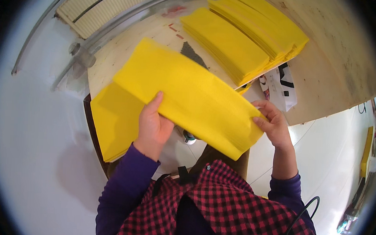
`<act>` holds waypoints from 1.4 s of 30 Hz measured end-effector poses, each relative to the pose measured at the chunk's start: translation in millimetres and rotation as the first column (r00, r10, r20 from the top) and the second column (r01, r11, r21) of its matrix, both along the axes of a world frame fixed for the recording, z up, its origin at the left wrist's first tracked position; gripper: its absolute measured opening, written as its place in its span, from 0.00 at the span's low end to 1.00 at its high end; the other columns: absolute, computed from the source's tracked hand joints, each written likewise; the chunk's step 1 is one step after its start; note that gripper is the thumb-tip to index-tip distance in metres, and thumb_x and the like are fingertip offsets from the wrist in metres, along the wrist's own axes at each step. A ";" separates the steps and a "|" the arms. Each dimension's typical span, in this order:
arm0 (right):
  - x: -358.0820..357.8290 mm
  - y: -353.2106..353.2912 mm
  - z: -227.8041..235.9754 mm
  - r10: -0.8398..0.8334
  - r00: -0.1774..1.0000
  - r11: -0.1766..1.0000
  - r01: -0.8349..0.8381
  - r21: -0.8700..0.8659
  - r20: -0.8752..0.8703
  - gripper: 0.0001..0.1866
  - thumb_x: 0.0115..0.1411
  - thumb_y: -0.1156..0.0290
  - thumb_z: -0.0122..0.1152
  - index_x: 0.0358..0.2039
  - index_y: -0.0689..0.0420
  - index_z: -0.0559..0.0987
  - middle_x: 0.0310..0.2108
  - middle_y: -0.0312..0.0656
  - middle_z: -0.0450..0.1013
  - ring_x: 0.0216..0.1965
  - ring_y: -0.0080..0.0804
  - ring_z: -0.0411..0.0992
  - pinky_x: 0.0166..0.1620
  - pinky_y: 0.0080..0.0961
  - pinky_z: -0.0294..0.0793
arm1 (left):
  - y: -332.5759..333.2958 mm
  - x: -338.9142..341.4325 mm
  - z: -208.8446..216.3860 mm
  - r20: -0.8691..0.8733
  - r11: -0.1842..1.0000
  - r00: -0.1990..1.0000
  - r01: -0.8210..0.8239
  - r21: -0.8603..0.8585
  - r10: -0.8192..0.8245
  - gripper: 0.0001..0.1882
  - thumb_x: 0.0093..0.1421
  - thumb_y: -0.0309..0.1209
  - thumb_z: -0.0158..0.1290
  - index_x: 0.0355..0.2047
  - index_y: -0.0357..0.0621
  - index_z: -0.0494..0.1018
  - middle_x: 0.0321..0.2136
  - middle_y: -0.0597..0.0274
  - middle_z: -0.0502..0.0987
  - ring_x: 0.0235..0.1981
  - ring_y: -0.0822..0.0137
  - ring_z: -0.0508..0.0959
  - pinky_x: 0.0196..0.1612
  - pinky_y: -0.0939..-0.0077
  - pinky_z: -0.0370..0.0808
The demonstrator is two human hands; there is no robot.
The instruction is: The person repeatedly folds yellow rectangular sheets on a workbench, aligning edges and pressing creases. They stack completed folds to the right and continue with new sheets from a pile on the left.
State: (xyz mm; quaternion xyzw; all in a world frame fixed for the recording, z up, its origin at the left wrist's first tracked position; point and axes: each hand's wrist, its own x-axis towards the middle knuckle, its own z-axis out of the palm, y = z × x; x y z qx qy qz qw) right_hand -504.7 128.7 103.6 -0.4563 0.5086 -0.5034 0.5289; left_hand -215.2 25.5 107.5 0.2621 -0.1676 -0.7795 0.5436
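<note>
A long folded piece of yellow felt-like fabric (197,96) is held up slantwise in front of me, its far left end higher in view than its right end. My left hand (153,124) grips the near long edge, thumb on top and the other fingers hidden underneath. At the right end, my right hand (273,124) pinches the cloth between thumb and fingers. Below the left end lies a flat stack of yellow fabric (115,124), partly covered by the held piece.
Several stacks of folded yellow fabric (230,41) lie on the worktable (137,32) at the back. A dark grey scrap (193,55) rests beside them. Under the table edge hangs a white printed bag (283,86). A black cable (315,201) loops by my right sleeve.
</note>
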 end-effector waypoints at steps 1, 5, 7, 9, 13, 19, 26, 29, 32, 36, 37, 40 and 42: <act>-7.0 -1.2 0.3 -0.061 0.997 0.997 0.060 -0.041 -0.040 0.16 0.59 0.80 0.54 0.49 0.59 0.70 0.38 0.37 0.75 0.38 0.21 0.73 0.43 0.17 0.71 | -12.3 -11.6 3.4 -0.003 1.000 1.000 0.017 -0.013 -0.017 0.18 0.66 0.28 0.45 0.55 0.37 0.64 0.54 0.55 0.70 0.56 0.57 0.69 0.60 0.60 0.65; -28.6 -18.1 2.2 -0.342 0.933 0.937 0.329 -0.115 -0.111 0.16 0.60 0.78 0.55 0.49 0.58 0.70 0.36 0.37 0.75 0.36 0.20 0.73 0.40 0.15 0.70 | -64.7 -57.2 11.6 0.009 0.998 0.998 0.064 -0.016 -0.064 0.18 0.65 0.28 0.45 0.55 0.38 0.65 0.53 0.55 0.71 0.55 0.57 0.70 0.59 0.60 0.66; -38.5 -34.6 4.3 -0.430 0.890 0.898 0.406 -0.170 -0.148 0.16 0.59 0.79 0.55 0.49 0.57 0.70 0.36 0.36 0.76 0.31 0.17 0.71 0.32 0.13 0.68 | -90.7 -77.2 12.7 0.020 0.996 0.996 0.084 -0.008 -0.084 0.17 0.65 0.27 0.45 0.54 0.39 0.65 0.52 0.55 0.71 0.54 0.57 0.70 0.58 0.60 0.67; -47.4 -55.2 5.5 -0.501 0.859 0.852 0.469 -0.234 -0.104 0.14 0.59 0.78 0.56 0.47 0.56 0.71 0.36 0.34 0.75 0.25 0.13 0.68 0.23 0.13 0.63 | -118.5 -94.3 12.4 0.048 0.992 0.992 0.121 -0.036 -0.119 0.18 0.65 0.27 0.45 0.55 0.39 0.64 0.53 0.55 0.71 0.55 0.57 0.70 0.59 0.59 0.66; -59.6 -94.7 6.7 -0.604 0.776 0.792 0.560 -0.242 -0.182 0.09 0.59 0.76 0.58 0.41 0.56 0.75 0.33 0.31 0.74 0.24 0.13 0.66 0.24 0.13 0.63 | -176.0 -121.6 9.6 0.123 0.978 0.977 0.186 -0.099 -0.173 0.18 0.65 0.27 0.44 0.55 0.38 0.63 0.53 0.54 0.70 0.54 0.56 0.70 0.58 0.58 0.67; -76.4 -148.6 -2.6 -0.607 0.754 0.795 0.571 -0.206 -0.252 0.05 0.58 0.74 0.59 0.36 0.57 0.78 0.30 0.30 0.74 0.26 0.14 0.65 0.26 0.14 0.66 | -242.9 -149.7 -6.7 0.212 0.978 0.959 0.204 -0.051 -0.189 0.18 0.66 0.26 0.44 0.55 0.39 0.62 0.53 0.54 0.69 0.53 0.56 0.70 0.57 0.57 0.68; -85.0 -169.4 -27.1 -0.622 0.693 0.783 0.557 -0.277 -0.365 0.05 0.58 0.74 0.60 0.35 0.58 0.79 0.27 0.31 0.73 0.22 0.16 0.64 0.27 0.15 0.67 | -276.4 -166.1 -35.0 0.297 0.990 0.945 0.141 -0.002 -0.134 0.18 0.65 0.24 0.45 0.55 0.39 0.62 0.52 0.54 0.69 0.52 0.55 0.71 0.57 0.58 0.69; -83.1 -169.6 -29.5 -0.630 0.692 0.776 0.583 -0.241 -0.353 0.05 0.58 0.74 0.60 0.35 0.58 0.79 0.24 0.31 0.72 0.19 0.14 0.62 0.25 0.15 0.65 | -282.4 -166.5 -39.1 0.308 0.991 0.947 0.119 -0.057 -0.096 0.18 0.64 0.23 0.45 0.55 0.38 0.62 0.53 0.54 0.69 0.52 0.55 0.72 0.57 0.58 0.69; -81.1 -170.1 -29.9 -0.642 0.684 0.764 0.608 -0.216 -0.348 0.05 0.58 0.74 0.60 0.36 0.58 0.79 0.22 0.31 0.71 0.18 0.13 0.61 0.22 0.15 0.63 | -286.8 -168.3 -38.9 0.316 0.992 0.946 0.105 -0.073 -0.077 0.18 0.64 0.23 0.44 0.54 0.37 0.62 0.52 0.54 0.69 0.51 0.56 0.72 0.56 0.59 0.70; -80.4 -173.1 -33.2 -0.662 0.705 0.750 0.628 -0.208 -0.256 0.06 0.58 0.75 0.61 0.37 0.58 0.79 0.21 0.31 0.70 0.18 0.13 0.61 0.22 0.15 0.62 | -292.1 -171.8 -38.1 0.350 0.992 0.934 0.098 -0.074 -0.066 0.17 0.64 0.22 0.46 0.54 0.36 0.63 0.52 0.54 0.70 0.51 0.56 0.72 0.56 0.61 0.69; -80.7 -173.0 -34.4 -0.658 0.695 0.753 0.618 -0.227 -0.290 0.06 0.58 0.75 0.60 0.37 0.58 0.79 0.21 0.30 0.69 0.18 0.13 0.61 0.22 0.15 0.62 | -293.7 -172.3 -38.4 0.365 0.993 0.929 0.090 -0.072 -0.057 0.18 0.64 0.22 0.46 0.54 0.36 0.63 0.52 0.54 0.70 0.51 0.56 0.72 0.56 0.61 0.69; -80.9 -171.4 -37.5 -0.654 0.668 0.755 0.607 -0.248 -0.355 0.06 0.58 0.76 0.60 0.37 0.58 0.79 0.21 0.30 0.69 0.18 0.13 0.61 0.22 0.14 0.62 | -297.5 -169.2 -37.4 0.384 0.980 0.923 0.078 -0.182 -0.003 0.23 0.63 0.22 0.48 0.58 0.36 0.58 0.54 0.54 0.67 0.52 0.56 0.71 0.57 0.63 0.67; -79.7 -169.5 -38.8 -0.662 0.647 0.748 0.605 -0.274 -0.379 0.07 0.58 0.76 0.60 0.38 0.59 0.79 0.22 0.30 0.70 0.18 0.13 0.61 0.23 0.14 0.62 | -296.0 -168.0 -36.1 0.410 0.972 0.908 0.013 -0.236 0.088 0.29 0.62 0.23 0.49 0.62 0.37 0.52 0.58 0.53 0.63 0.55 0.56 0.67 0.58 0.63 0.64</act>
